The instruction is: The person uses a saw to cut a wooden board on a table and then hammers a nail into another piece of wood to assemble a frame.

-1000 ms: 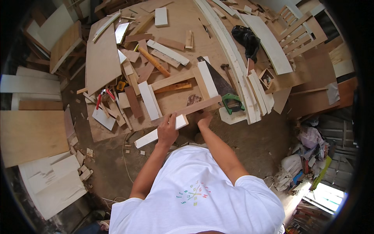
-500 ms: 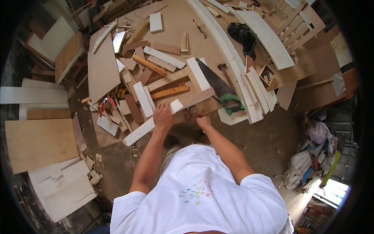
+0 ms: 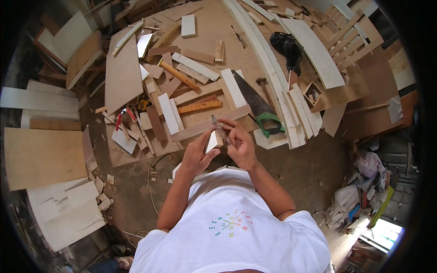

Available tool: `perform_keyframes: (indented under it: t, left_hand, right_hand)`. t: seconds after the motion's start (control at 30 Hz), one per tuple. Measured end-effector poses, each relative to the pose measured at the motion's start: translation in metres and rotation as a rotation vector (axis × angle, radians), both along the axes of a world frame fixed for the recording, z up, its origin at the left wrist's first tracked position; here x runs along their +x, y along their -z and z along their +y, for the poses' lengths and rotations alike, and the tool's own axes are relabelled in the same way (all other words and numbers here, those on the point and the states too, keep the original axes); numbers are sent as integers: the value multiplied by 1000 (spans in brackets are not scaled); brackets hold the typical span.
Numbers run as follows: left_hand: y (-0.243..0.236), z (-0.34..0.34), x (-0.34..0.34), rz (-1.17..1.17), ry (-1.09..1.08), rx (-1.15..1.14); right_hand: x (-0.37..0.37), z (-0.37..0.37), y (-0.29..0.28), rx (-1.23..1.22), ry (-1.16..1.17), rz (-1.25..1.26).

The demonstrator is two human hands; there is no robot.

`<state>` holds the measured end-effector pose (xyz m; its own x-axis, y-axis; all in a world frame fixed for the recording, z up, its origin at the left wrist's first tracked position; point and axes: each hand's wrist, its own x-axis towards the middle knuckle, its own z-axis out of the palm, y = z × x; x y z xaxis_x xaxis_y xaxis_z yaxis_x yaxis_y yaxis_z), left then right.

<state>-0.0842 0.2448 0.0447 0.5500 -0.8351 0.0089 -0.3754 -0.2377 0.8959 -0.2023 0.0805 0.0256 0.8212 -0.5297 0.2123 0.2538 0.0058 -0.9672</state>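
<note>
my left grip (image 3: 195, 154) holds the white-faced wooden piece (image 3: 212, 142) at the near side of the bench (image 3: 211, 29); my right grip (image 3: 241, 148) pinches a small blurred thing (image 3: 222, 132). the wood should be light, stiff, maybe slick on its smooth face, best held by its squared edges.

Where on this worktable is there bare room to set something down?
Widest: the worktable between the white block and the long white strips, broken by a thin dark item, continuing between the small wooden block and the hammer. Crowded: the left side, with offcuts around the red pliers, and beyond the left hand and right hand, where a brown strip lies.
</note>
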Motion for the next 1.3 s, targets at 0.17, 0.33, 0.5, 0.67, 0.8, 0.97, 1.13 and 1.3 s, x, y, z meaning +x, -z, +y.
perform_keyframes:
  t: [0.17,0.33,0.5,0.67,0.8,0.97,1.13,1.3]
  left_hand:
    - [4,14,-1,7,-75,-75]
    - [4,42,5,-25,-66,-54]
    - [-4,66,10,193,37,-175]
    - [-4,98,10,285,12,-218]
    - [-6,115,30,202,-30,-152]
    - [-4,133,37,223,-27,-231]
    - [-1,157,44,500,-3,-291]
    - [4,165,44,591,-33,-233]
  right_hand:
    - [2,13,-16,166,-183,185]
    - [5,31,-49,-483,-78,145]
    - [8,40,-43,-796,-97,-117]
    - [22,32,-21,-951,-164,13]
    - [21,45,-15,-669,66,81]
    - [32,97,-36,-842,-44,-126]
    - [34,112,9,-777,54,80]
    - [52,168,-20,-896,181,-239]
